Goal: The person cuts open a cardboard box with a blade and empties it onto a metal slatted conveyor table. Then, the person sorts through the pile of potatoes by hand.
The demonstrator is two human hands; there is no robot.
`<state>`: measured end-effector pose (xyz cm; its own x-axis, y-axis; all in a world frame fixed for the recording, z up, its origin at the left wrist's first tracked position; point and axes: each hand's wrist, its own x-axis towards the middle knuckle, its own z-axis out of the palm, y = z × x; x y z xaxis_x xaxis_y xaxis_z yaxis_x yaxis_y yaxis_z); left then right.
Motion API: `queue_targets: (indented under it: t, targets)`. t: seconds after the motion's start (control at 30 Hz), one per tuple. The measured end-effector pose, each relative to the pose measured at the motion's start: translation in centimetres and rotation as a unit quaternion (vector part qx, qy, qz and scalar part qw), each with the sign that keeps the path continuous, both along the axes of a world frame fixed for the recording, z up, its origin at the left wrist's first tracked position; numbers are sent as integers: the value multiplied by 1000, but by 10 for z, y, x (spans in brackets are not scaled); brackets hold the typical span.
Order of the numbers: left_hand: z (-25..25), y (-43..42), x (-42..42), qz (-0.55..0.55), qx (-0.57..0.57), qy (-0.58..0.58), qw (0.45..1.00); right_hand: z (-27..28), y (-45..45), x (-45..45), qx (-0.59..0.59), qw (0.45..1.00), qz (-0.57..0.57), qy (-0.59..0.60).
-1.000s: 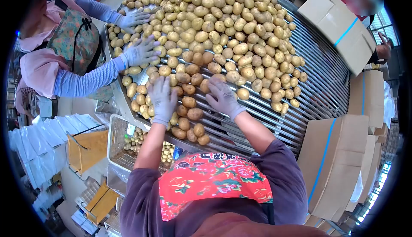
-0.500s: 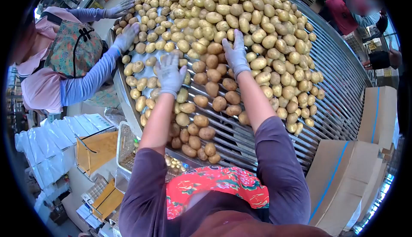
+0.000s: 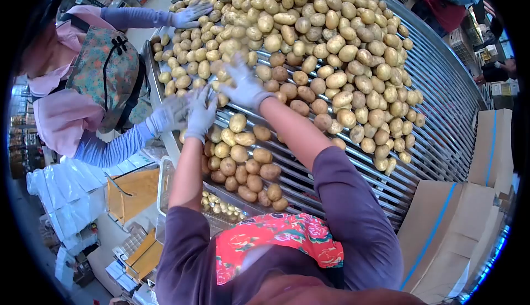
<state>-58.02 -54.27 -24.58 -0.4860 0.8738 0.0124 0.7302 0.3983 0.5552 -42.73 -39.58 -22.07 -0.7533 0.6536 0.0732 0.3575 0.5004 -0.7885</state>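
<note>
Many potatoes are heaped over a metal roller table. My left hand, in a pale glove, lies at the table's left part with fingers stretched out, right above a small group of potatoes. My right hand, gloved alike, reaches across to the left, its fingers apart and a little blurred, against potatoes at the near edge of the heap. Neither hand grips a potato. Close beside my left hand is a co-worker's gloved hand, blurred; that person's other hand rests by the potatoes farther back.
The co-worker stands at the left edge of the table. Cardboard boxes stand at the lower right. A plastic crate and potatoes below the table are near my left arm. Another person is at the far right.
My right hand has swung left from the middle of the heap, and bare rollers show behind it. My left hand moved slightly left and nearer me. The co-worker's near hand came toward mine.
</note>
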Motion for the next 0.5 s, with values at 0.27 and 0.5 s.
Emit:
queue_targets:
  t: [0.27,0.5]
  targets:
    - [31,-94,73,-75,61,37,995,17,-44,99,76,983,76,146]
    - [50,-87,140,-116,111,106,981,24,-59,217,209,953,-46,-216]
